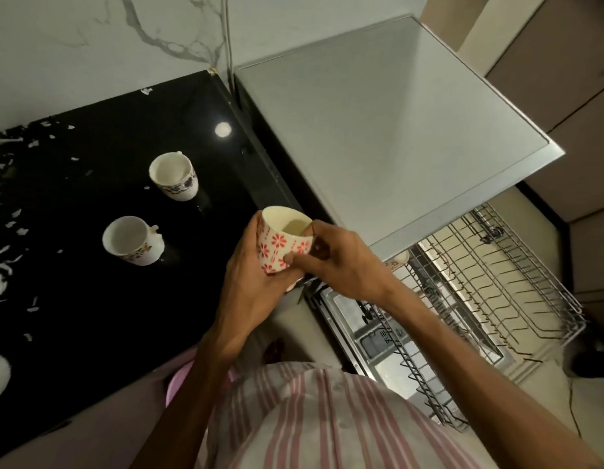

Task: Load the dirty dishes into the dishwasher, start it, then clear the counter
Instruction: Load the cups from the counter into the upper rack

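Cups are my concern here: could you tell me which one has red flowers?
The cream cup with red flowers, held in both hands; the two white cups on the black counter carry darker floral bands.

Counter (90,299) fills left half of frame, dishwasher top (378,130) upper right, touching counter's right edge. Two cups on counter, apart: far cup (174,176) centre-left, near cup (133,240) below and left of it. Third cup (283,240) at frame centre, over counter's right edge, held between left hand (249,286) on its left and right hand (341,262) on its right. Pulled-out rack (490,282) lower right, below dishwasher top; small cup (397,262) in rack's upper-left corner, just right of right hand. Open dishwasher door (361,333) under rack
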A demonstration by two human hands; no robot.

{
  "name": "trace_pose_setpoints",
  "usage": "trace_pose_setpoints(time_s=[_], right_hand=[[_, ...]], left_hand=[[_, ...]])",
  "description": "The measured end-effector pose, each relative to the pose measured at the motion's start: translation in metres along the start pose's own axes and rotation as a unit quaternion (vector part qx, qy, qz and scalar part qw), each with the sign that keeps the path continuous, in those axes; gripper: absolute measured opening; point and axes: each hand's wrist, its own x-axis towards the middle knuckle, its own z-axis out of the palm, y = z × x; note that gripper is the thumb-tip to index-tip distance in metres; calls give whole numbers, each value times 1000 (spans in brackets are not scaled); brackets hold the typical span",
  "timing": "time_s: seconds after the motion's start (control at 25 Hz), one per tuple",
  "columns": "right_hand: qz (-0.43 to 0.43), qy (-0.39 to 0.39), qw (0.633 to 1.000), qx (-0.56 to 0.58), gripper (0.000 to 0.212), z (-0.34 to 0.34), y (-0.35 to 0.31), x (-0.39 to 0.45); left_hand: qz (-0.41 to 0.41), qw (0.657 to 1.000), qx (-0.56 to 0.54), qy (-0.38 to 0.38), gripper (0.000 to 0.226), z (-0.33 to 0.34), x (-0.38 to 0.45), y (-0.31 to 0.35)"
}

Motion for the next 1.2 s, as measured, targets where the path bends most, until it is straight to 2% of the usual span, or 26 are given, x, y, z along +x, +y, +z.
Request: trace_pose_setpoints(time_s=[0.12, 0.24, 0.32, 0.4, 0.48, 0.6, 0.8, 1.04, 1.2], right_hand=[[15, -1, 998, 59, 29, -8, 11, -42], [53, -3, 985, 163, 48, -16, 29, -82], [99, 15, 969, 227, 57, -19, 43, -106], [141, 29, 952, 269, 58, -17, 57, -130], [178, 28, 927, 329, 54, -11, 67, -148], [228, 42, 865, 446, 58, -4, 69, -167], [262, 151, 796, 525, 54, -15, 80, -191], [298, 208, 814, 454, 49, -38, 110, -227], [305, 241, 876, 286, 63, -58, 137, -237]], left_hand=[[-27, 998, -5, -48, 98, 18, -19, 4], [-88, 987, -109, -76, 82, 40, -38, 4], [-140, 966, -202, -82, 69, 56, -47, 3], [-191, 937, -276, -100, 66, 75, -54, 3], [-220, 906, -335, -135, 63, 94, -61, 5], [-245, 859, -412, -181, 67, 119, -72, 12], [-261, 833, -441, -209, 50, 160, -89, 22], [-314, 802, -454, -228, 51, 209, -100, 25], [-337, 818, -419, -203, 52, 250, -99, 18]])
